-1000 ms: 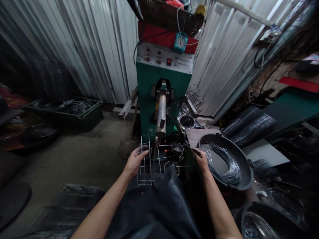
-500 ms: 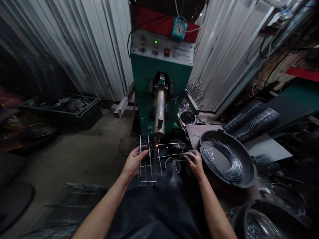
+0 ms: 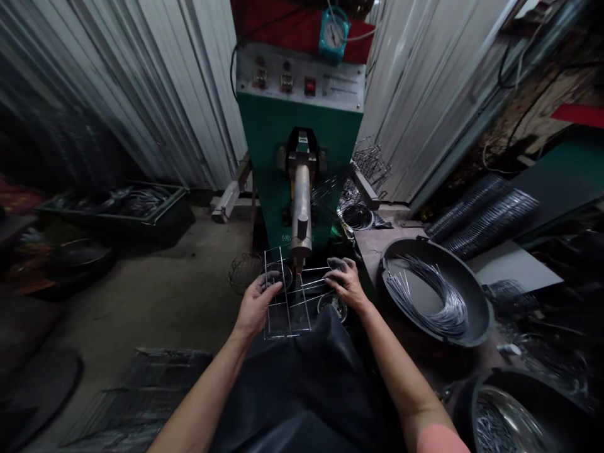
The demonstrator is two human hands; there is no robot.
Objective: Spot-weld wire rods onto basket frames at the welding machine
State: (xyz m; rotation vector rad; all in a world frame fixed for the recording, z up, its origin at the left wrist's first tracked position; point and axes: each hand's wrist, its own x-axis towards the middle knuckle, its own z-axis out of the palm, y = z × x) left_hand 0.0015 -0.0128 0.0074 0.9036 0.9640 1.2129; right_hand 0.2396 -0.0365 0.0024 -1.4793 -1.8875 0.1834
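A wire rack (image 3: pixel 286 314) of thin metal rods stands under the spot welder's upper electrode arm (image 3: pixel 301 214). My left hand (image 3: pixel 257 303) is closed on the rack's left side, thumb and fingers gripping its rods. On the right, my right hand (image 3: pixel 346 284) pinches a straight metal wire (image 3: pixel 315 284) that runs toward the rack. A small reddish glow shows just below the electrode tip (image 3: pixel 299 265). The exact contact between wire and rack is too small to make out.
The green welder body (image 3: pixel 302 113) stands ahead. To the right, a black pan (image 3: pixel 488 314) holds a bundle of cut wires (image 3: pixel 438 302); another pan (image 3: pixel 465 402) sits nearer. Wire grids (image 3: pixel 136 396) lie at lower left, and a green bin (image 3: pixel 165 217) is at far left.
My right hand has moved left along the wires, closer to the electrode. The bright spark has dimmed and the panel's green light is off. My left hand still grips the rack.
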